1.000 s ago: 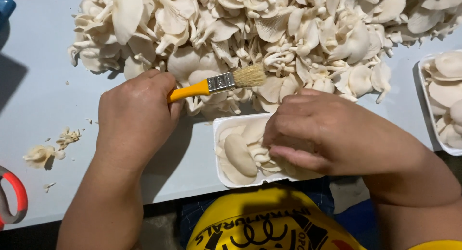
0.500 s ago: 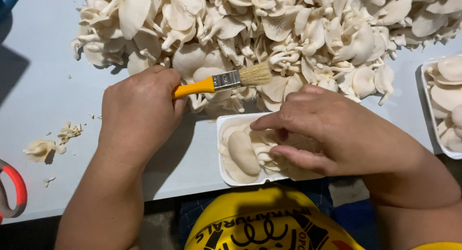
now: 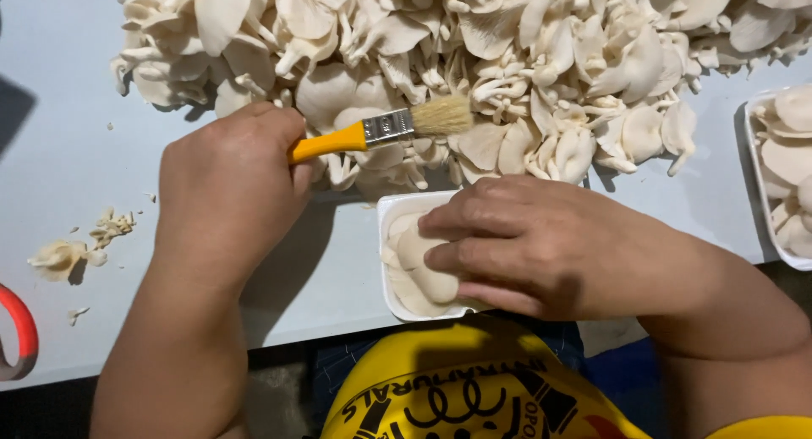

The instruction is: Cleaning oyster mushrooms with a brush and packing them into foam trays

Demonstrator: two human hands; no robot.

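Left hand is clenched around the yellow handle of a small paintbrush, and the brush's long axis runs out sideways from that fist toward the right, bristles resting at the near edge of the big heap of oyster mushrooms. Taking the white foam tray as our landmark: it sits at the near edge of the pale bench, directly below the bristle end of the brush and just to the right of the left hand. The right hand lies flat over the tray, fingers spread and pressing on the pale mushroom pieces inside, not closed around anything I can make out. So the right hand is the one on the tray, the left is beside it with the brush angled above. Farther right of the tray, a second white tray holding mushrooms pokes in at the frame edge. Left of the tray, well apart, mushroom scraps dot the bench, and a red loop handle shows at the far left.
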